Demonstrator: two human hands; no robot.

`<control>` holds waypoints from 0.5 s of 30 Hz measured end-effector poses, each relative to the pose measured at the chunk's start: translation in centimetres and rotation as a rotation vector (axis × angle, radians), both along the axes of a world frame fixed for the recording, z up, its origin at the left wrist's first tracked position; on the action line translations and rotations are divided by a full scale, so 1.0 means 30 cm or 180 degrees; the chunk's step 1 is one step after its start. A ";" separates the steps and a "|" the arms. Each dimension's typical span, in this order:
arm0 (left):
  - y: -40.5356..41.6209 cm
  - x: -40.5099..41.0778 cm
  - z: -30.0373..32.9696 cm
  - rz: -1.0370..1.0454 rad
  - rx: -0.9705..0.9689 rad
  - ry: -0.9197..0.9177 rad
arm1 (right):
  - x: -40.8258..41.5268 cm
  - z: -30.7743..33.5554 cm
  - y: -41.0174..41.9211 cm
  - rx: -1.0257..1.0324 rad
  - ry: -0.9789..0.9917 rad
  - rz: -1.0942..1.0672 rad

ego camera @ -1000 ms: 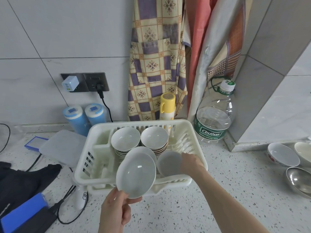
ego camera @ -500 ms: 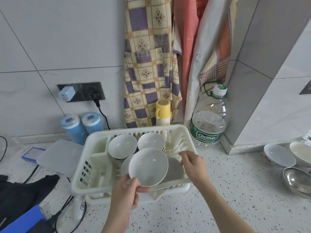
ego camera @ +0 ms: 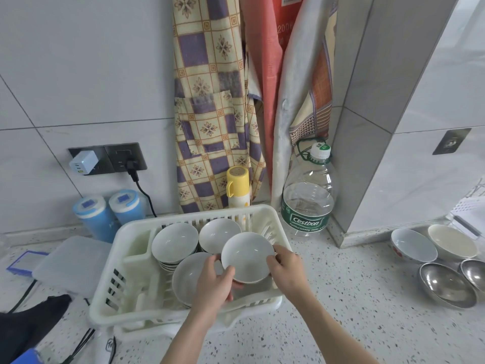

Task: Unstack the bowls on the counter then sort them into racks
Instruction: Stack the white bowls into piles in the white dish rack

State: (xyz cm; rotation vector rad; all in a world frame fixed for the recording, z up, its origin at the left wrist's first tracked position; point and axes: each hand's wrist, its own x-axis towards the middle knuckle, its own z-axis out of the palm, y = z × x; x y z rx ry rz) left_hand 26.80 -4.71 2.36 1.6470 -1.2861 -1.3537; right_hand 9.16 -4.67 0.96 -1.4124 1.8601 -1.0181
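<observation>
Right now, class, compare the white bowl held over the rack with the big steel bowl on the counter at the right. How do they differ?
The held white bowl is gripped by the left hand and right hand above the rack; the steel bowl rests untouched on the counter. The held white bowl is matte white, the steel bowl shiny metal. Both are round, empty and open side up.

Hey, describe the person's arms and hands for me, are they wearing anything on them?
Both forearms are bare as far as the picture shows, with no sleeve in view. The left hand and the right hand wear no gloves, and no ring, watch or bracelet shows on them.
</observation>
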 end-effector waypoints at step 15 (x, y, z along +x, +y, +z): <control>0.147 -0.009 -0.024 0.0063 0.0285 0.0435 | 0.067 -0.011 0.034 -0.0337 0.0896 -0.0528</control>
